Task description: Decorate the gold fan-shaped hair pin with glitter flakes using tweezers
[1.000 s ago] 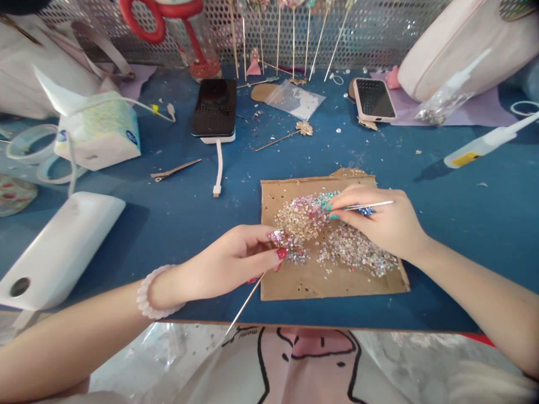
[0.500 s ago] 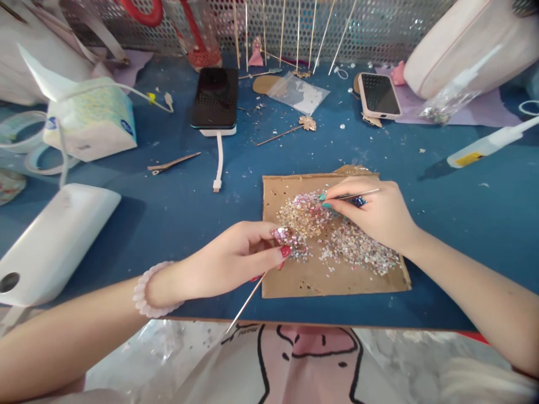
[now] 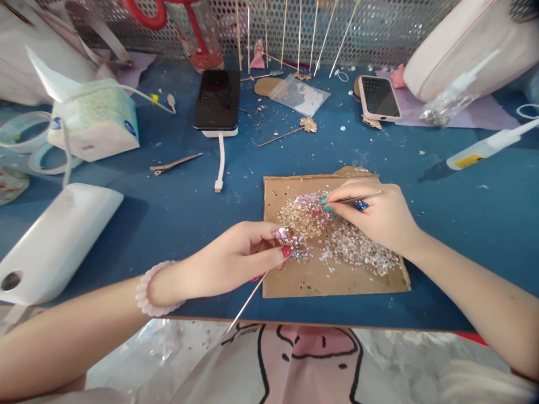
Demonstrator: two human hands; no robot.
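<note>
A brown cardboard sheet lies on the blue table, covered with a heap of small shiny sequins. My left hand, with red nails and a pale bead bracelet, pinches a glittery pink ornament on a thin metal stick that slants down toward me. My right hand, with teal nails, is closed on thin tweezers whose tip touches the sequin heap near its top.
A white power bank lies at the left, a tissue pack behind it. Two phones, a clear bag, a glue bottle and upright sticks stand farther back before a perforated wall.
My right hand has moved slightly left along the top of the sequin heap with the tweezers. My left hand has stayed in place with the ornament.
</note>
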